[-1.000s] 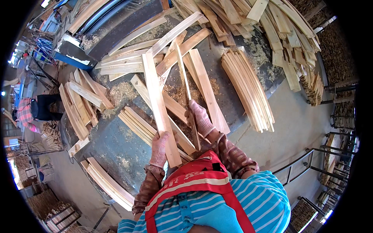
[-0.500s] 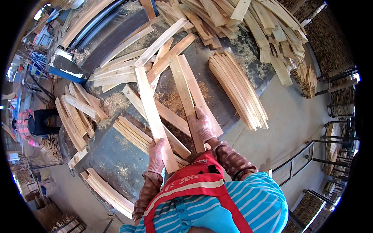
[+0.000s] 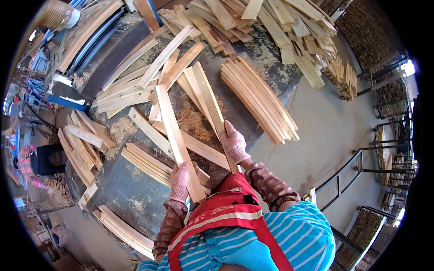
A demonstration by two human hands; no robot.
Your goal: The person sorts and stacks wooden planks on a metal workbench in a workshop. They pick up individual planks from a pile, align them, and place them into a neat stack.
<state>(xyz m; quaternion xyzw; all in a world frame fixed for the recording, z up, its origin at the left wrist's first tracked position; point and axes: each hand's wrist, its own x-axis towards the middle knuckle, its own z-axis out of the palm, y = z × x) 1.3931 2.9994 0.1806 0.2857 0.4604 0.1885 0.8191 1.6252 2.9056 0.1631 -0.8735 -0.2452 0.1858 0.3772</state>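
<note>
Both my hands wear pale pinkish knit gloves. My left hand (image 3: 179, 183) is closed around the near end of a long pale wooden board (image 3: 172, 131), which slants away toward the far left. My right hand (image 3: 234, 142) grips another narrow wooden board (image 3: 209, 101) by its right edge, its near end close to my red apron (image 3: 226, 198). Another board (image 3: 192, 86) lies partly hidden behind that one, to its left. The two held boards are apart, roughly side by side, above the dark worktable (image 3: 135, 198).
Neat stacks of strips lie at right (image 3: 257, 99), left of my left hand (image 3: 144, 162) and near left (image 3: 124, 228). Loose boards (image 3: 126, 90) and a large heap (image 3: 289, 31) cover the far side. Sawdust (image 3: 194, 117) is scattered about. Another person (image 3: 40, 160) bends at far left.
The view has shifted, so the scene sits further left. The boards by my right hand have changed position: its board now looks narrower and overlaps another on its left. My left hand keeps its board.
</note>
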